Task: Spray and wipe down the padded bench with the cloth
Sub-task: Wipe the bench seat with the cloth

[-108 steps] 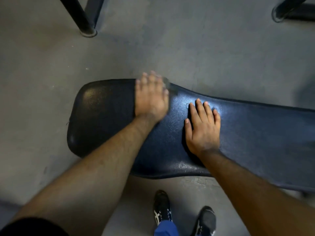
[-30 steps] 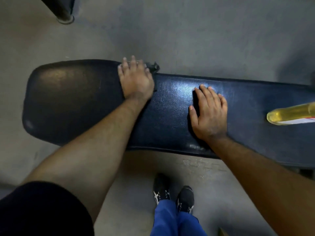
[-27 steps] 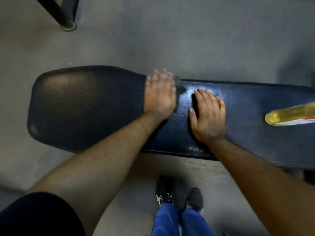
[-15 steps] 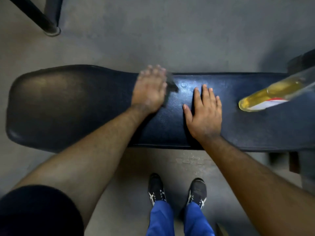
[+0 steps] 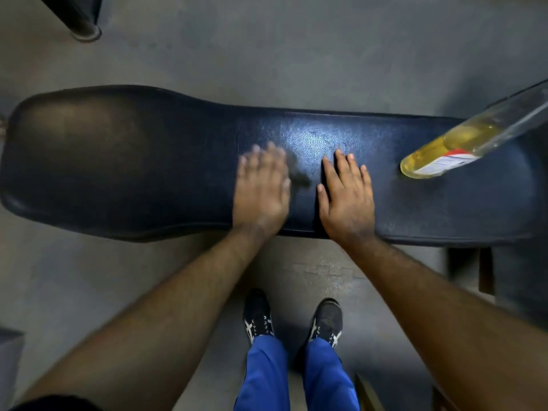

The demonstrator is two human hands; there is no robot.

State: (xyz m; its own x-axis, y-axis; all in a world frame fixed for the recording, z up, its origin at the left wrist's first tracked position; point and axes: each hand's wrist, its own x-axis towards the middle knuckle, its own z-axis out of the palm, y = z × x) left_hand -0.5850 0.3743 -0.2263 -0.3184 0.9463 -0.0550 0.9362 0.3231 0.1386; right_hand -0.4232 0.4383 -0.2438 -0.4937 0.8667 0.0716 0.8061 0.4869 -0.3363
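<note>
The dark blue padded bench [image 5: 133, 161] runs left to right across the head view, shiny in its middle. My left hand [image 5: 261, 191] lies flat on the pad near its front edge, blurred by motion, pressing a dark cloth [image 5: 296, 173] that peeks out at its right side. Just to the right, my right hand [image 5: 345, 194] rests flat on the pad with fingers spread and nothing under it. A clear spray bottle [image 5: 462, 143] of yellow liquid with a red and white label lies tilted on the bench's right part.
Grey concrete floor [image 5: 296, 54] surrounds the bench. A black metal leg with a round foot [image 5: 84, 31] stands at the top left. My shoes [image 5: 258, 318] and blue trouser legs are below the bench's front edge. Dark bench framework [image 5: 486, 271] shows at the lower right.
My left hand with the cloth has slid from the far edge of the pad toward the front edge. My right hand stays planted. The view has shifted, showing more of the bottle.
</note>
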